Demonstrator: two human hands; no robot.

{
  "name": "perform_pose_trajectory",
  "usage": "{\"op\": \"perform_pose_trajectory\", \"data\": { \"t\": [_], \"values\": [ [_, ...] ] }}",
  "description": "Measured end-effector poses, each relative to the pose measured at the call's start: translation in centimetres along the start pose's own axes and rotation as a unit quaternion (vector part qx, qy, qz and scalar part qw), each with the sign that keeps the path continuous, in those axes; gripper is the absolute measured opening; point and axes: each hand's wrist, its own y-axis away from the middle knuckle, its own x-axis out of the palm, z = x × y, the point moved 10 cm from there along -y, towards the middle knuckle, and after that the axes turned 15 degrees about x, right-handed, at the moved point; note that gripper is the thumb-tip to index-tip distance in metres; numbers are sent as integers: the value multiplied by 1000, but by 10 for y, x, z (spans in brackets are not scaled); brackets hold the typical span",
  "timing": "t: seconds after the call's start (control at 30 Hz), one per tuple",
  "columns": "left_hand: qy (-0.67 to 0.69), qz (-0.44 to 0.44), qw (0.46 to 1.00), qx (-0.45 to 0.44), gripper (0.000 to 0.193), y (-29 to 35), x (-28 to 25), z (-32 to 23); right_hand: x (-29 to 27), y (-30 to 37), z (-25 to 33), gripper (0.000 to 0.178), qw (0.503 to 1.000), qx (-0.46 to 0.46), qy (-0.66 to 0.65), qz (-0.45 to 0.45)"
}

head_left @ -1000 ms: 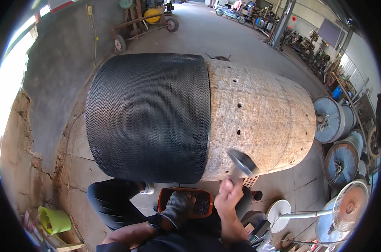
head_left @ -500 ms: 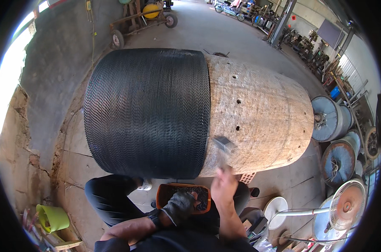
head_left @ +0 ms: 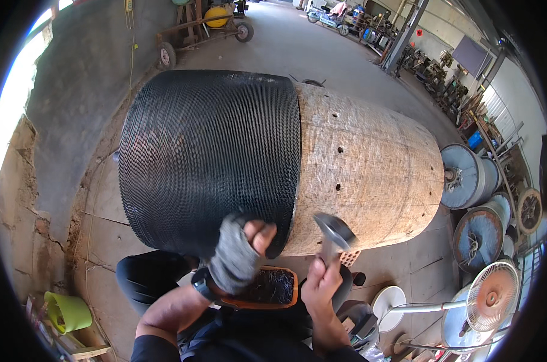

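Observation:
My right hand (head_left: pixel 322 279) is wrapped round the handle of a hammer (head_left: pixel 335 231), its metal head raised in front of the pale wooden drum's lower edge. In a grey fingerless glove, my left hand (head_left: pixel 240 244) has its fingers curled close to the lower right part of the black toothed winding (head_left: pixel 210 157). Anything between those fingers is too small or blurred to make out. The winding covers the left part of the large drum (head_left: pixel 370 163); bare wood with several dark holes lies to its right. Below the drum, an orange box (head_left: pixel 296 288) contains small dark pieces, partly hidden by my left wrist.
A fan (head_left: pixel 492 297) stands at the lower right, beside several grey metal drums (head_left: pixel 480 232). A green bucket (head_left: pixel 68 312) sits at the lower left. Beyond the big drum is a wheeled cart (head_left: pixel 207 30), with a wall on the left.
My left hand has risen from the orange box to the black winding, its fingers now curled. The hammer has shifted slightly right and lower with my right hand.

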Motion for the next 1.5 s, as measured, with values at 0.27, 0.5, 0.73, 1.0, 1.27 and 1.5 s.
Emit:
{"op": "perform_pose_trajectory", "data": {
  "t": [0.27,0.5,0.73,1.0,1.27,1.5],
  "values": [
    [-228,-30,972,38,41,-26,-8,84,10,-13,-15,25,996,0,91,9],
    [-225,-4,973,47,45,-27,-8,77,13,-5,-22,18,980,-87,182,-7],
    [-104,-23,994,36,40,-26,15,6,9,24,-70,21,995,42,88,7],
    [10,4,1000,15,59,-5,67,-19,-3,30,-64,25,999,36,30,25],
    [44,-13,996,-71,58,-18,72,-12,1,26,-56,23,998,53,11,39],
    [-16,43,993,-113,82,-11,89,-7,4,19,-44,23,995,55,63,59]
  ]
}}
